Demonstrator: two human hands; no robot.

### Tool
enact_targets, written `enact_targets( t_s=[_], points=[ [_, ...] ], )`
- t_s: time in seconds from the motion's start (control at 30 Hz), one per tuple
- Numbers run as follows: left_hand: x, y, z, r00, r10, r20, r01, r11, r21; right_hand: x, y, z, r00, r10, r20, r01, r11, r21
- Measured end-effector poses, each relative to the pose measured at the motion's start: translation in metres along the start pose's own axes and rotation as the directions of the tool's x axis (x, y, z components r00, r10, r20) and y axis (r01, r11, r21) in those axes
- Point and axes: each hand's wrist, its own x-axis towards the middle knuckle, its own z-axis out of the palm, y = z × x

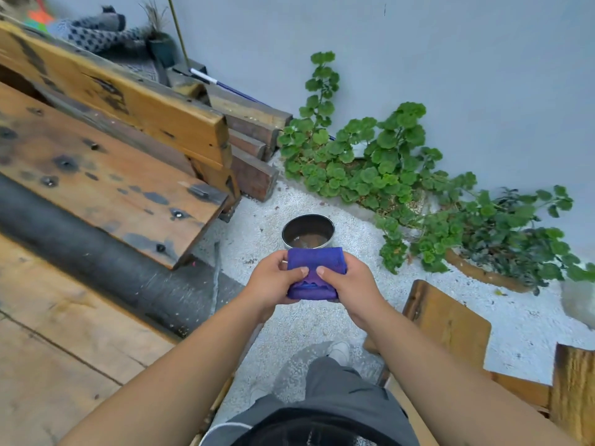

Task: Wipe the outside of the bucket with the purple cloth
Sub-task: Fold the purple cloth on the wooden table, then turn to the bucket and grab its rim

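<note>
No readable text, labels, brand names, numbers or signs appear anywhere in this view; every visible surface is unmarked or too blurred to read.

Soft, even daylight falls on everything I see, with no hard shadows or glare. The pale blue-grey plastered wall point(450, 75) looks flat and evenly lit. My wide lens bends the weathered orange wooden planks point(106, 175) near the edges, and the far corners blur slightly.

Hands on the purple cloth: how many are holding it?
2. The left hand grips the folded purple cloth's left side; the right hand grips its right side.
</note>
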Motion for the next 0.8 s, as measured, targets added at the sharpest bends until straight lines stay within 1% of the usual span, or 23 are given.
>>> enact_targets(
  t_s=[0.1, 0.27, 0.43, 0.6, 0.67, 0.8],
  points=[
    [0.029, 0.005, 0.024, 1.0, -0.011, -0.022, 0.011, 1.0, 0.003, 0.032, -0.002, -0.025, 0.999, 0.026, 0.02, -0.026, 1.0, 0.015],
    [0.086, -0.004, 0.06, 0.996, -0.069, -0.061, 0.069, 0.998, -0.004, 0.092, 0.021, -0.068, 0.994, 0.105, 0.029, -0.106, 0.994, 0.037],
    [0.168, -0.033, 0.081, 0.987, -0.127, -0.097, 0.129, 0.991, 0.017, 0.167, 0.067, -0.099, 0.97, 0.243, 0.018, -0.243, 0.961, 0.133],
    [0.267, -0.087, 0.081, 0.983, -0.156, -0.096, 0.158, 0.987, 0.015, 0.253, 0.135, -0.114, 0.956, 0.287, -0.055, -0.271, 0.941, 0.205],
    [0.314, -0.11, 0.078, 0.985, -0.145, -0.095, 0.151, 0.987, 0.049, 0.292, 0.171, -0.119, 0.952, 0.291, -0.09, -0.262, 0.933, 0.246],
    [0.396, -0.155, 0.068, 0.989, -0.123, -0.086, 0.131, 0.987, 0.094, 0.362, 0.24, -0.118, 0.941, 0.322, -0.101, -0.269, 0.897, 0.35]
  ],
)
